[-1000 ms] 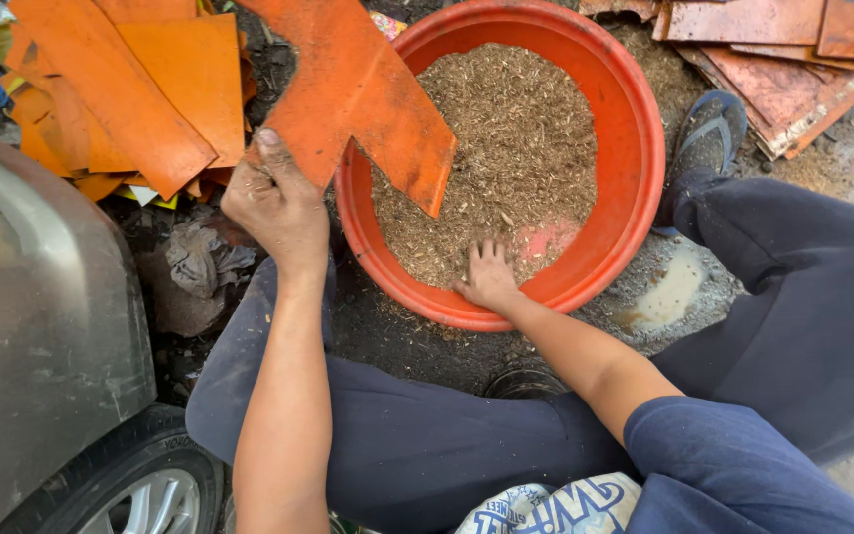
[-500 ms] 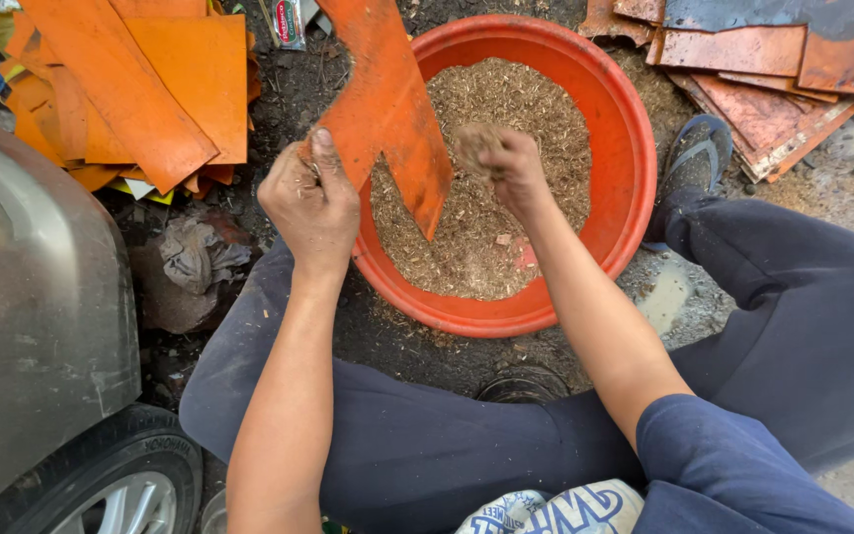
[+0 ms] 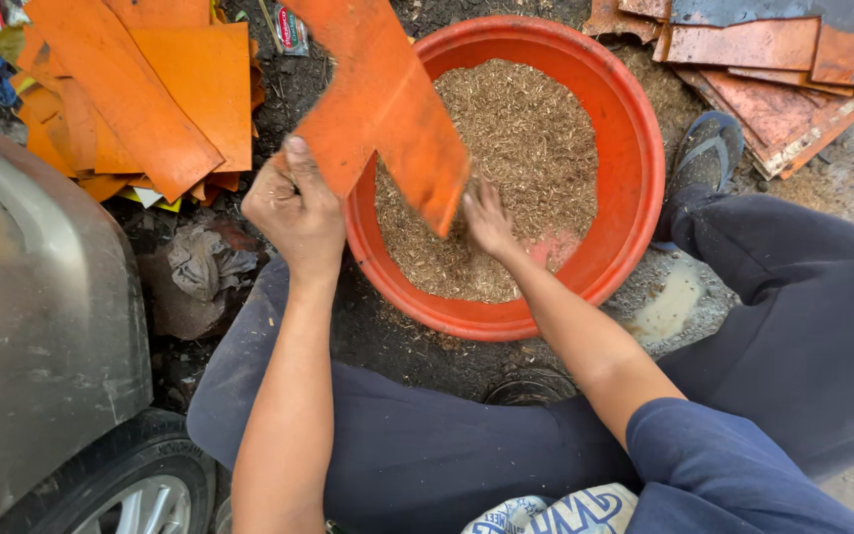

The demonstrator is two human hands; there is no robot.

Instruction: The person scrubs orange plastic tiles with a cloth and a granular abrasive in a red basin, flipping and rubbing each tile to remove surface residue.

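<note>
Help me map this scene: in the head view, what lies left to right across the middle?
Grey car body → left hand → orange sheet → right hand → orange basin → sandalled foot.

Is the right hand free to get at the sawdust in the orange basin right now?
Probably yes: the right hand is already over the sawdust inside the basin, beside the orange sheet held by the left hand.

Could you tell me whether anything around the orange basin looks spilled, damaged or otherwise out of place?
Yes. Brown chaff lies scattered on the dark ground outside the orange basin. A whitish puddle sits by its right rim. The orange sheets at upper left lie askew, and the sheets at upper right look stained and worn.
</note>
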